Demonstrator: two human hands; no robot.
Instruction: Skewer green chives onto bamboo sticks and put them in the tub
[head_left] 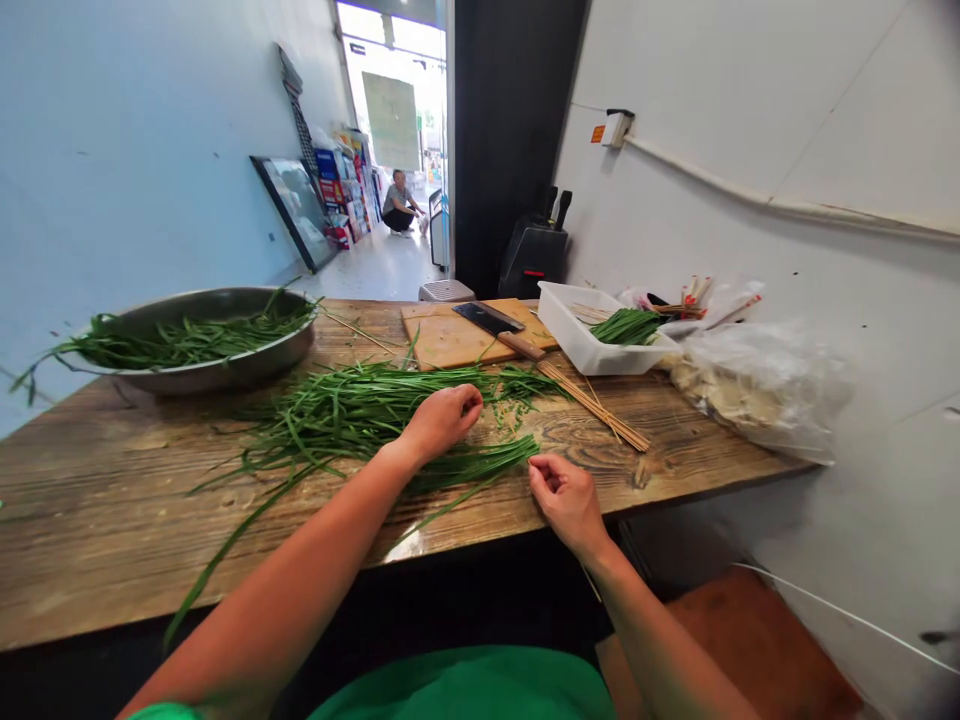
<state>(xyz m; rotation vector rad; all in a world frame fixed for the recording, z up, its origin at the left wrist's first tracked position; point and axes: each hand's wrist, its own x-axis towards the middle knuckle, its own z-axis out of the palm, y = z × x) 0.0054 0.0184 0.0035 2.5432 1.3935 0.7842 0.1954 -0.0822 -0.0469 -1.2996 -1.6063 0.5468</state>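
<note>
A heap of garlic chives lies across the middle of the wooden table. My left hand hovers over its right part, fingers curled together; what they hold, if anything, is hidden. Nearer me, a neat bundle of chives has its cut ends pointing right. Just beside those ends is my right hand, closed in a pinch whose contents I cannot make out. A thin pale stick shows below the right wrist. Bamboo skewers lie together beyond this hand, and short chive bits are scattered between.
A metal basin of chives stands at left. Behind the heap, a cleaver lies on a cutting board. A white plastic tub holds bundled chives. Right of it is a plastic bag. A person squats near the doorway.
</note>
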